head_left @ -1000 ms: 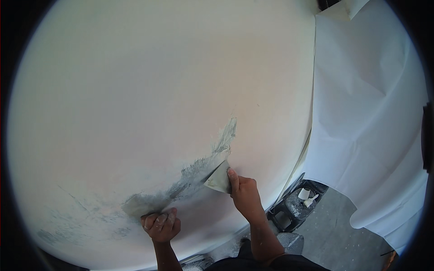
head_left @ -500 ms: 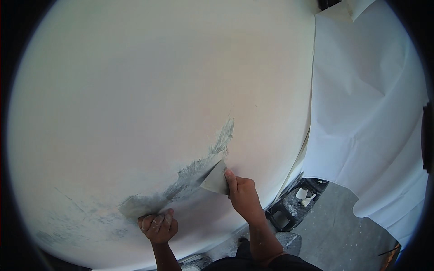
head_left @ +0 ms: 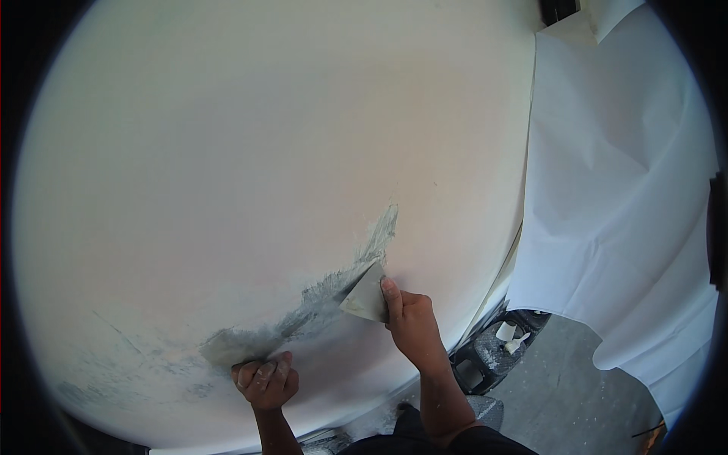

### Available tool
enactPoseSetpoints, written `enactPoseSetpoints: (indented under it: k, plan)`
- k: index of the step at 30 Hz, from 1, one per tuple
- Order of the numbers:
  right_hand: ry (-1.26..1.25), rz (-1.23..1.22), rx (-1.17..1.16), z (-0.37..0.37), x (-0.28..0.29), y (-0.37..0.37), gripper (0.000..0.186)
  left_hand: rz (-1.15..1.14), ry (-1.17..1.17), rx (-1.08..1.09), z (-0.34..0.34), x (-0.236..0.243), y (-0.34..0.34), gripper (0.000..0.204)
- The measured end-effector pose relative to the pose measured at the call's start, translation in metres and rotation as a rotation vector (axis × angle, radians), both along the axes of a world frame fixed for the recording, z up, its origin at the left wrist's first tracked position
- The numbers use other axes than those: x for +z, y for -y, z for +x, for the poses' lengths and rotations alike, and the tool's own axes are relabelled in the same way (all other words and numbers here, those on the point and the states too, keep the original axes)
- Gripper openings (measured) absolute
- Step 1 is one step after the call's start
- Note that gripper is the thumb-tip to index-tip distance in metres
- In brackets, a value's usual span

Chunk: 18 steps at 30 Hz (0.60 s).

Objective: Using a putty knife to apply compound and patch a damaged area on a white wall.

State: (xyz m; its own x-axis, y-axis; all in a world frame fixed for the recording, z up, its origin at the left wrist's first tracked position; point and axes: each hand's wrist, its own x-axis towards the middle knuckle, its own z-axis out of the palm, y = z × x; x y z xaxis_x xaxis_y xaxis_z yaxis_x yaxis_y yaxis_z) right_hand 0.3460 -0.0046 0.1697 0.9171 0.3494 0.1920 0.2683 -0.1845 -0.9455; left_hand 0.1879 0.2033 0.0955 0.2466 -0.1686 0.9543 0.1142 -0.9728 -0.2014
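A large pale curved panel (head_left: 273,167) fills most of the view, with a jagged streak of grey filler (head_left: 375,239) running diagonally across its lower middle. My right hand (head_left: 413,322) grips a flat grey spreader (head_left: 362,297) with the thumb on its face; the blade lies at the streak's middle. My left hand (head_left: 269,383), dusted pale on the fingers, is closed on a second spreader (head_left: 227,349), smeared grey, at the streak's lower left end. Fainter grey smears (head_left: 133,360) mark the panel further left.
A white sheet (head_left: 607,167) hangs along the right side. Below it, a speckled black stool (head_left: 474,364) carries a white cup (head_left: 506,331) and a small white tool (head_left: 516,343). Grey concrete floor (head_left: 565,387) shows at lower right. A dark object (head_left: 557,9) sits at the top right.
My right hand and its spreader have shifted slightly up along the streak in the last half second. My left hand stays almost in place.
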Motion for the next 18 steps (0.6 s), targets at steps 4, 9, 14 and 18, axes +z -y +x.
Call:
enactPoseSetpoints:
  k: [4,9,14,18]
  plan:
    - [0.027,-0.043,-0.019,-0.004,-0.011,0.0,0.065,0.001,0.001,0.016,0.002,-0.001,0.001,0.024]
    - [0.018,-0.037,0.012,-0.003,-0.006,0.002,0.065,-0.008,-0.009,-0.014,-0.001,0.0,0.001,0.023]
    - [0.103,-0.038,0.031,0.003,-0.002,-0.001,0.064,-0.002,0.0,0.003,0.001,0.002,0.002,0.023]
    - [0.003,-0.056,0.02,-0.006,-0.004,0.001,0.065,-0.021,0.018,0.022,0.003,0.001,0.003,0.023]
